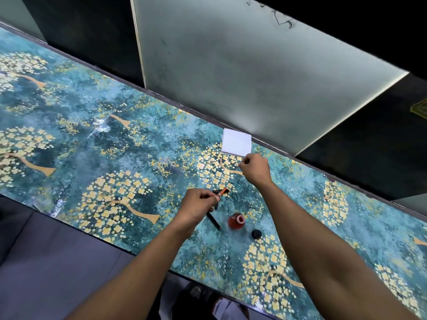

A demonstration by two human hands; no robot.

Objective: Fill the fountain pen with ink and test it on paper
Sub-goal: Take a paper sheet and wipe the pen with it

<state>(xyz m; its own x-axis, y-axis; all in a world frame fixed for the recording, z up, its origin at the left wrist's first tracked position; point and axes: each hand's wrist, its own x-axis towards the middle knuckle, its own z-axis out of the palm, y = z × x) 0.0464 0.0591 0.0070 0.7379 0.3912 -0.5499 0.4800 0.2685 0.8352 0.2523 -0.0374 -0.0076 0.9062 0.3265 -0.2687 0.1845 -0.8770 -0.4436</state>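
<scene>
My left hand pinches a thin orange-red pen part between thumb and fingers, above the table. Black pen pieces lie beside it: one short piece near the orange tip and a long black barrel below my hand. An open bottle of red ink stands just right of the barrel, its black cap lying further right. My right hand hovers with fingers curled at the near corner of a white folded paper; whether it pinches the paper I cannot tell.
The table has a glossy teal cover with golden trees. A frosted glass partition rises along its far edge, right behind the paper. Grey cloth lies below the table's near edge at the left.
</scene>
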